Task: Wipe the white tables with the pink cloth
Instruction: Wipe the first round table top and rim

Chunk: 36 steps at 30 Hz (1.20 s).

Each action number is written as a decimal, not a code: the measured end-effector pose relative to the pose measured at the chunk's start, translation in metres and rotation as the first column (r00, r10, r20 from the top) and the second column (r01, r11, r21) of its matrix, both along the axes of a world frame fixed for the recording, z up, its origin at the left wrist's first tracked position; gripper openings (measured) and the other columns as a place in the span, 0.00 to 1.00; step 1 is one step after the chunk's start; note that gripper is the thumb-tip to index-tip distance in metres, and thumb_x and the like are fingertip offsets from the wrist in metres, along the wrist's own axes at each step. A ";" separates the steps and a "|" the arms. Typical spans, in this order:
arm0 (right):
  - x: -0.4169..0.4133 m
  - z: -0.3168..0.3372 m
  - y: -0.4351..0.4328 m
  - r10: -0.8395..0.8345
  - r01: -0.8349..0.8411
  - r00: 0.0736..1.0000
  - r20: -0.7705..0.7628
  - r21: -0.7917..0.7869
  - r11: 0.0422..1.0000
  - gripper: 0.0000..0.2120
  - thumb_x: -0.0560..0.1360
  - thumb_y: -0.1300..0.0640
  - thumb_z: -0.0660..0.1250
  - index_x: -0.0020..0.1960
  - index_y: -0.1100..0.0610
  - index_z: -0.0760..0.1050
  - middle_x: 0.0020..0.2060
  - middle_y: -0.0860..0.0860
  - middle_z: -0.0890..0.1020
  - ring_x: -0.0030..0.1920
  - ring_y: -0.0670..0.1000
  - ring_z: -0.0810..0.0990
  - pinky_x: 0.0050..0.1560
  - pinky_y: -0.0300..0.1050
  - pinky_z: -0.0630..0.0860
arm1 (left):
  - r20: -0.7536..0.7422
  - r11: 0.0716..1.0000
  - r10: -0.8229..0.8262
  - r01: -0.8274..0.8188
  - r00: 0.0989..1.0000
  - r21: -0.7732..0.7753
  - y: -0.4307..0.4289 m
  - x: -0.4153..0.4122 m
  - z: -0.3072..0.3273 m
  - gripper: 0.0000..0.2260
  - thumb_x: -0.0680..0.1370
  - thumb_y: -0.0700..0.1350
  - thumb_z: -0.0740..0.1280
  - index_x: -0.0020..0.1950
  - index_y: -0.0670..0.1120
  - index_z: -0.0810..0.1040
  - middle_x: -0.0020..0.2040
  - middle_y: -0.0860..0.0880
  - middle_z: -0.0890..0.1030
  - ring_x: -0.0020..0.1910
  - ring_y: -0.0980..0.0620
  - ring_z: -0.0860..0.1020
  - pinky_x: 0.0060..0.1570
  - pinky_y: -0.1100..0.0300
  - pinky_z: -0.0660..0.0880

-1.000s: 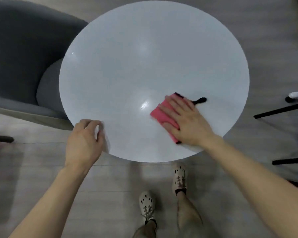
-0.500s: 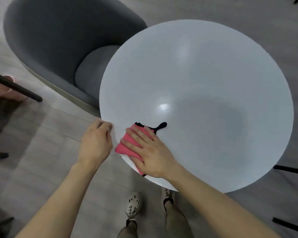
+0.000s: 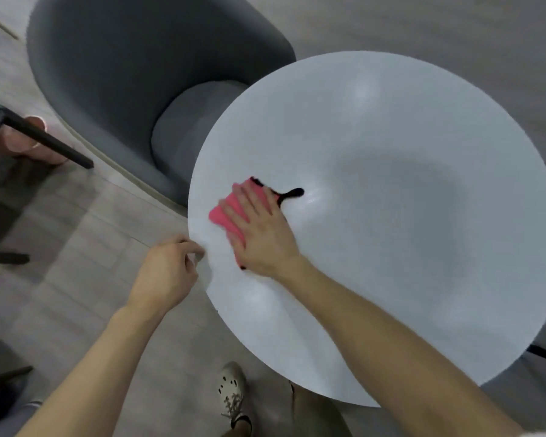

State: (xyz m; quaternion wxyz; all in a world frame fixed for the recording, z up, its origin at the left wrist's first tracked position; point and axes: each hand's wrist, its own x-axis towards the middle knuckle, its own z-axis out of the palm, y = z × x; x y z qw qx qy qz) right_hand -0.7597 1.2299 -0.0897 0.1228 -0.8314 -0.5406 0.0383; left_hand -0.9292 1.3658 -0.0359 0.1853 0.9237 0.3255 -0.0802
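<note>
A round white table (image 3: 391, 216) fills the right of the view. A folded pink cloth (image 3: 226, 214) with a black edge and a black loop lies on its left part. My right hand (image 3: 262, 231) presses flat on the cloth with straight fingers and covers most of it. My left hand (image 3: 167, 272) is at the table's left rim, fingers curled at the edge; whether it grips the rim I cannot tell.
A grey upholstered armchair (image 3: 133, 83) stands at the far left of the table, its seat partly under the rim. A dark table leg (image 3: 44, 140) and a pink object (image 3: 29, 143) are at the left. My feet (image 3: 234, 395) stand on the grey plank floor below the table.
My right hand has slid the cloth from the table's near right across to its left part and then away from the rim. My view has swung left, bringing the armchair in.
</note>
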 end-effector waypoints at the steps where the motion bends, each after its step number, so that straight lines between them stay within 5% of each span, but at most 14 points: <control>1: -0.022 0.002 -0.009 0.158 -0.158 0.987 -0.028 -0.011 0.987 0.29 0.87 0.45 0.54 0.86 0.50 0.61 0.87 0.58 0.57 0.87 0.60 0.49 0.85 0.66 0.47 | -0.010 1.000 -0.009 0.009 1.000 -0.009 0.005 -0.001 0.003 0.18 0.77 0.32 0.62 0.51 0.50 0.88 0.55 0.52 0.85 0.53 0.46 0.81 0.50 0.52 0.78; 4: -0.013 0.001 -0.054 0.438 -0.437 0.897 -0.059 0.030 0.899 0.25 0.89 0.45 0.56 0.85 0.48 0.63 0.86 0.54 0.60 0.88 0.57 0.51 0.85 0.64 0.52 | -0.016 1.000 0.017 -0.017 1.000 -0.007 0.014 -0.002 0.013 0.14 0.78 0.36 0.66 0.52 0.51 0.87 0.53 0.52 0.86 0.51 0.46 0.83 0.50 0.53 0.78; 6: 0.039 -0.001 -0.077 0.400 -0.397 0.916 -0.019 0.081 0.914 0.22 0.88 0.49 0.59 0.82 0.45 0.71 0.82 0.52 0.69 0.86 0.58 0.59 0.84 0.63 0.55 | -0.024 1.000 0.022 -0.023 0.999 -0.013 0.019 -0.002 0.018 0.12 0.80 0.39 0.67 0.58 0.50 0.87 0.54 0.52 0.86 0.50 0.47 0.82 0.49 0.53 0.78; 9: 0.130 -0.005 -0.093 -0.063 0.062 0.997 0.053 0.014 0.998 0.25 0.87 0.48 0.59 0.84 0.46 0.67 0.82 0.54 0.69 0.85 0.59 0.60 0.85 0.62 0.54 | -0.021 1.000 -0.010 0.010 1.000 -0.010 0.031 -0.004 0.019 0.11 0.81 0.42 0.66 0.59 0.52 0.85 0.55 0.54 0.85 0.50 0.49 0.82 0.50 0.50 0.81; 12: 0.161 -0.015 -0.050 -0.551 0.556 0.831 0.082 -0.074 0.828 0.30 0.87 0.42 0.53 0.87 0.50 0.60 0.85 0.59 0.60 0.86 0.60 0.55 0.85 0.66 0.50 | -0.028 0.999 -0.047 0.047 0.998 0.005 0.043 -0.004 0.021 0.10 0.82 0.43 0.67 0.59 0.52 0.85 0.55 0.54 0.85 0.50 0.49 0.83 0.49 0.49 0.82; 14: 0.148 -0.015 0.005 -0.662 0.664 0.747 0.064 -0.129 0.736 0.34 0.86 0.40 0.49 0.88 0.53 0.56 0.86 0.62 0.56 0.87 0.63 0.51 0.84 0.68 0.47 | -0.026 0.995 -0.096 0.096 0.995 0.022 0.051 -0.001 0.024 0.10 0.82 0.43 0.67 0.59 0.50 0.85 0.55 0.52 0.85 0.50 0.48 0.83 0.49 0.49 0.82; 19: 0.074 -0.015 0.106 -0.484 0.483 0.875 0.008 -0.105 0.870 0.36 0.84 0.38 0.52 0.87 0.53 0.56 0.85 0.67 0.54 0.86 0.67 0.49 0.83 0.71 0.46 | -0.073 0.965 -0.245 0.250 0.967 0.073 0.090 0.019 0.027 0.11 0.83 0.45 0.66 0.62 0.51 0.84 0.59 0.52 0.85 0.53 0.45 0.83 0.46 0.52 0.78; 24: -0.027 -0.011 0.113 -0.397 0.391 0.917 -0.036 -0.106 0.914 0.30 0.86 0.40 0.53 0.86 0.48 0.61 0.86 0.65 0.52 0.87 0.65 0.46 0.83 0.71 0.46 | -0.080 0.886 -0.449 0.455 0.890 0.087 0.159 0.063 0.015 0.09 0.79 0.45 0.68 0.57 0.51 0.83 0.51 0.50 0.82 0.51 0.42 0.82 0.44 0.48 0.81; 31: -0.137 0.007 0.060 -0.623 0.601 0.779 -0.074 -0.198 0.774 0.37 0.84 0.36 0.60 0.88 0.45 0.52 0.88 0.57 0.49 0.88 0.58 0.43 0.84 0.68 0.50 | -0.119 0.617 -0.781 0.787 0.613 0.005 0.194 0.099 0.019 0.11 0.81 0.46 0.65 0.63 0.51 0.82 0.57 0.51 0.81 0.57 0.46 0.80 0.49 0.48 0.81; 36: -0.171 0.015 0.040 -0.721 0.683 0.689 -0.074 -0.268 0.680 0.37 0.82 0.53 0.62 0.88 0.49 0.52 0.87 0.60 0.50 0.88 0.61 0.44 0.84 0.69 0.51 | -0.086 0.446 -0.891 0.895 0.445 0.009 0.189 0.113 0.018 0.14 0.81 0.43 0.65 0.65 0.50 0.82 0.61 0.50 0.80 0.61 0.46 0.78 0.50 0.49 0.80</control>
